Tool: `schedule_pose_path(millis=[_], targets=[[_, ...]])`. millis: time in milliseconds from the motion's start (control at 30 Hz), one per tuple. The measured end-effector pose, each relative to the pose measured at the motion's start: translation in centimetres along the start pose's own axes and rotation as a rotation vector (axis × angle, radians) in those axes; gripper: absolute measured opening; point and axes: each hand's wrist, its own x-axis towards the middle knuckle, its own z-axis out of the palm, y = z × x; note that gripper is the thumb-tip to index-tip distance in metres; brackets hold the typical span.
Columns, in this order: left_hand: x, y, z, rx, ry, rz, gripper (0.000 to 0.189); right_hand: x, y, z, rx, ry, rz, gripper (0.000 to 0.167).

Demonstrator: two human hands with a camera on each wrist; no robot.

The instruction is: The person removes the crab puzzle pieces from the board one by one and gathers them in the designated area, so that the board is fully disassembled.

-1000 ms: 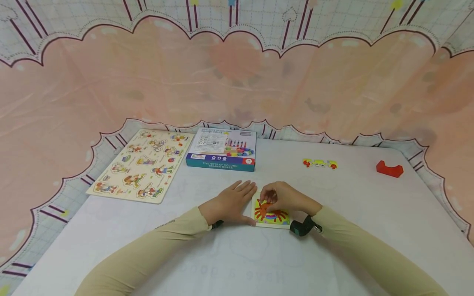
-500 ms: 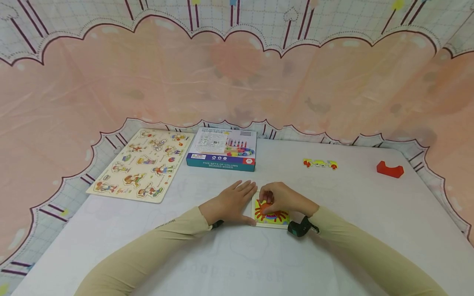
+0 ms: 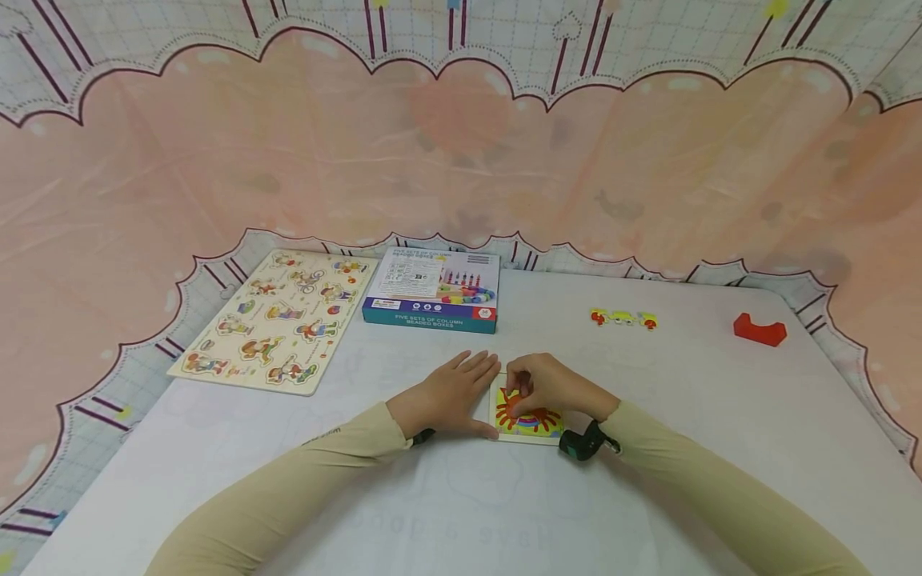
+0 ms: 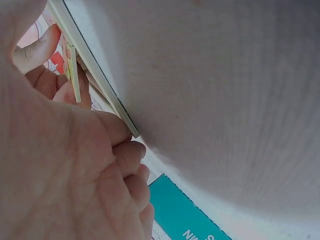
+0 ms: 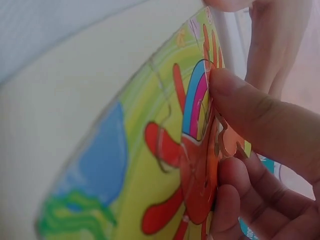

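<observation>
A small square jigsaw puzzle (image 3: 529, 433) with an orange crab and a rainbow lies in a pale frame at mid table. My left hand (image 3: 445, 400) rests along its left edge, fingers extended away from me and thumb at the near corner. Over the upper left of the picture, my right hand (image 3: 551, 388) pinches a puzzle piece (image 4: 74, 75) between thumb and fingers. That piece stands tilted up from the frame in the left wrist view. Close to the right thumb (image 5: 235, 87), the right wrist view shows the piece's notched orange edge (image 5: 230, 140). The fingers hide part of the picture.
Beyond the right hand lie loose red and yellow puzzle pieces (image 3: 623, 318). A red notched block (image 3: 759, 330) is farther right. Behind the left hand stands a flat beaded-boxes carton (image 3: 430, 292), beside a wooden figure puzzle board (image 3: 277, 320). A patterned curtain (image 3: 461, 176) borders the white table.
The right hand has shifted slightly left over the crab picture, then stayed nearly still. The left hand keeps its place at the puzzle's edge.
</observation>
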Motion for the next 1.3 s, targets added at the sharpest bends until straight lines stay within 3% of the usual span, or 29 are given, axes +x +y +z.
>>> schedule_pose_path(millis=[767, 1300], targets=[[-0.07, 0.01, -0.10, 0.000, -0.005, 0.003, 0.101, -0.20, 0.38, -0.13, 0.029, -0.007, 0.018, 0.024], [0.09, -0.04, 0.04, 0.011, -0.010, 0.003, 0.102, -0.15, 0.41, -0.56, -0.021, -0.048, 0.025, 0.021]])
